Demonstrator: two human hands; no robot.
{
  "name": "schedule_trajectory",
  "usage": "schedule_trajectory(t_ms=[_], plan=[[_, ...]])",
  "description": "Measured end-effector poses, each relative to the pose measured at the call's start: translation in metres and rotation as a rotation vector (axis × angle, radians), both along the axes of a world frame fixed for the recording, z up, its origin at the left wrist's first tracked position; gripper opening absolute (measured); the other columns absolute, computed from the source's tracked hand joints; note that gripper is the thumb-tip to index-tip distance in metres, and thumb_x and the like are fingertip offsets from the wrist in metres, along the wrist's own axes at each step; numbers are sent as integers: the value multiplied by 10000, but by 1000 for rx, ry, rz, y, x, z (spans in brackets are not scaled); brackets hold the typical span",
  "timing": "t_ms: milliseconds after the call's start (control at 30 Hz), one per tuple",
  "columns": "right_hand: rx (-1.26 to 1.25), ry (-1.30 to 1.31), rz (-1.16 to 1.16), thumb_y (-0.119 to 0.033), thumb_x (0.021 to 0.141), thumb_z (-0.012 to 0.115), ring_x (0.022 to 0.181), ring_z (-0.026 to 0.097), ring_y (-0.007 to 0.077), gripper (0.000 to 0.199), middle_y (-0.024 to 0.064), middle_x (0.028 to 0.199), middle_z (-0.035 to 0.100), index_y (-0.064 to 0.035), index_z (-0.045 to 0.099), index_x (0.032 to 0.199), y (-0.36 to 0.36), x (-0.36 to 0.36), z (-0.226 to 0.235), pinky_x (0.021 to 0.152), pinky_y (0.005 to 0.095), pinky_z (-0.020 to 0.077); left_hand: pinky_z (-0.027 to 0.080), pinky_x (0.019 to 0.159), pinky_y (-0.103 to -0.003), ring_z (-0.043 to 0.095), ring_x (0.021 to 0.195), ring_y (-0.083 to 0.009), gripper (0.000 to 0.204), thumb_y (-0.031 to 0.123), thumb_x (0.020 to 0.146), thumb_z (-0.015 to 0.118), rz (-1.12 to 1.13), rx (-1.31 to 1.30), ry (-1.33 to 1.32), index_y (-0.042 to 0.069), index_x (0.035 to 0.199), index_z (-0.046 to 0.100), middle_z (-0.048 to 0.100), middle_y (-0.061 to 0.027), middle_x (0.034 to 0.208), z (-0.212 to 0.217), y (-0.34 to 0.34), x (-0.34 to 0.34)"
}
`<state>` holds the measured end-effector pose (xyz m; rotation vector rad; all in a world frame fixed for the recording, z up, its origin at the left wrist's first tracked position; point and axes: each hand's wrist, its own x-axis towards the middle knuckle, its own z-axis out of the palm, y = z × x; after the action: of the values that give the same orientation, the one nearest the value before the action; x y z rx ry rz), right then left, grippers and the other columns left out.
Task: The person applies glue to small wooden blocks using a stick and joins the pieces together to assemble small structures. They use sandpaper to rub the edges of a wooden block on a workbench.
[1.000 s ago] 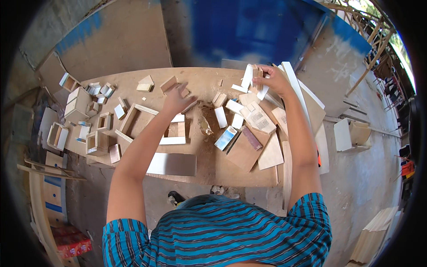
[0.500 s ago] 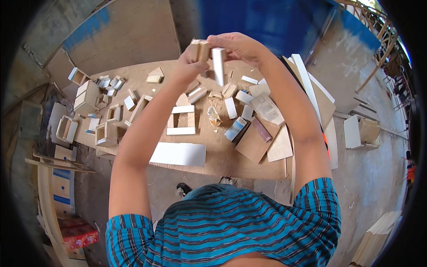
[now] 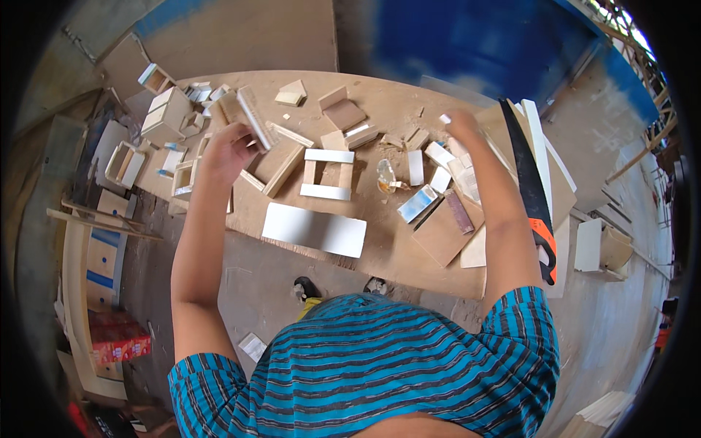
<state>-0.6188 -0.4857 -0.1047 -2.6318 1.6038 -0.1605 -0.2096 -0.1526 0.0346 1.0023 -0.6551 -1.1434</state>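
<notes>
1. Left hand (image 3: 232,155): its fingers are clamped around the lower end of a small wooden piece (image 3: 254,118) with a pale edge. The piece is tilted, over the left half of the tabletop (image 3: 398,244), between the cluster of little wooden boxes (image 3: 165,117) and an L-shaped wooden frame (image 3: 289,166).

2. Right hand (image 3: 460,125): it hangs near the far edge, above the pile of offcuts. Something white shows at the fingertips; it may be a scrap of wood, but the blur leaves me unable to tell whether that grip is apart or together.

3. Step in hand, as I judge it: handling a single small part with the left hand, the right working apart from it.

4. The next move, I would say, calls for a steady left grip and a free spot beside the boxes, so none gets knocked. The right forearm needs care too: a saw (image 3: 527,160) with an orange handle lies just beside it.

5. Hard to make out: the left fingers hide the lower end of the held piece, and I cannot tell whether it is one part or two. The right forearm covers some of the offcuts, and the boxes farthest left overlap each other.
</notes>
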Motion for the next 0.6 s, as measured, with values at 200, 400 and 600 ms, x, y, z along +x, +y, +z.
schedule_trajectory(t_ms=[200, 400, 600], plan=[[375, -1030, -100, -238, 845, 580, 772, 629, 196, 283, 83, 862, 644, -51, 626, 1053, 45, -39, 100, 718, 320, 508, 482, 799, -442, 588, 886, -244, 264, 151, 848, 548, 283, 144, -30, 14, 1072, 530, 605, -110, 968, -42, 91, 48], [804, -1516, 234, -194, 867, 522, 804, 594, 165, 394, 75, 949, 553, 4, 477, 1205, 174, -33, 186, 731, 289, 508, 511, 734, -398, 595, 872, -228, 427, 151, 791, 602, 261, 262, 26, 52, 1188, 478, 585, -95, 993, -105, 156, 30], [939, -1119, 524, -164, 795, 678, 848, 592, 119, 408, 40, 981, 579, -39, 554, 1163, 348, 76, 175, 760, 280, 517, 525, 720, -371, 607, 883, -198, 476, 67, 771, 628, 170, 362, 6, 84, 1222, 477, 581, -56, 1002, -134, 163, 9]])
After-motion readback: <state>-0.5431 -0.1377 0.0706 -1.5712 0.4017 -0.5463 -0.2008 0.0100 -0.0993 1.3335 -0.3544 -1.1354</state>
